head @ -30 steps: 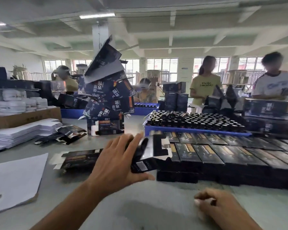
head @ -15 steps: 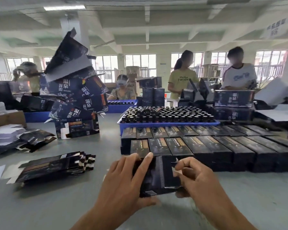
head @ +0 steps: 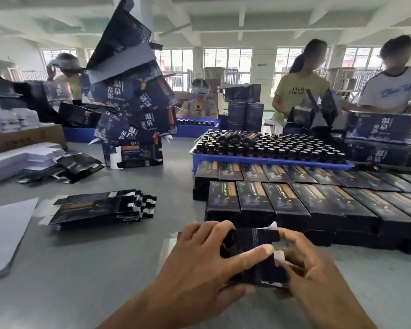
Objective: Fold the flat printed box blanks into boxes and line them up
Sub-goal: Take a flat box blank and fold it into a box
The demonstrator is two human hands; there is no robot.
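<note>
I see my left hand (head: 199, 255) gripping the dark box blank (head: 254, 255), thumb across its face; my right hand (head: 301, 262) pinches its white-edged end flap.

A grey tabletop (head: 86, 269) carries a blue tray (head: 268, 160) packed with dark bottles (head: 282, 148), a few lying on top of the others. A second blue tray (head: 197, 129) sits farther back. At the left edge lie white sheets (head: 7, 231), and behind them a pile of white paper (head: 17, 160) beside a brown carton (head: 26, 138). White jars (head: 12, 117) stand on the carton. Four people are at the far side: one in a yellow shirt (head: 299, 91), one in a white shirt (head: 396, 91), one seated with a headset (head: 201, 91), one at the left in a cap (head: 64, 65). Windows (head: 228, 60) line the back wall under white ceiling beams (head: 242, 17).
</note>
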